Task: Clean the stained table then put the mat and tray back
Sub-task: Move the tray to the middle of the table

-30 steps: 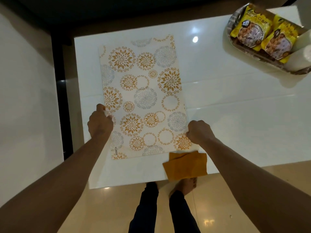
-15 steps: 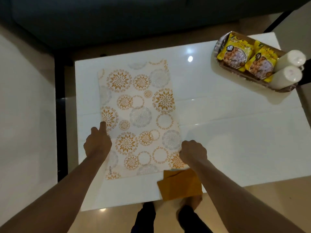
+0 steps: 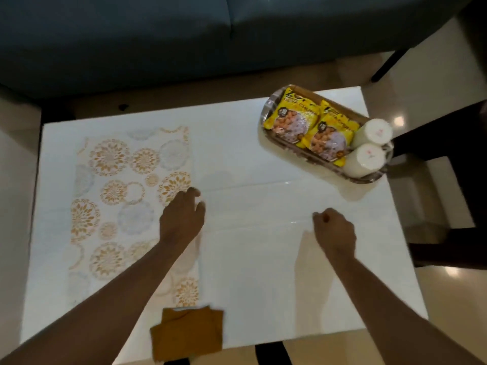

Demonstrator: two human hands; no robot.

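Glossy white table [image 3: 263, 272] bears floral mat [image 3: 118, 196], folded mustard cloth [image 3: 187, 335].

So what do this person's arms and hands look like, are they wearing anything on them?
Both forearms are bare right to the bottom of the picture: no sleeves show. The left hand and right hand wear no gloves, and no watch, bracelet or ring can be seen on them. The picture is a little blurred, so small details could be missed.

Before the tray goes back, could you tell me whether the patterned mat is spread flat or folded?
Spread flat: the mat lies open on the table, its whole floral pattern showing, no fold visible.
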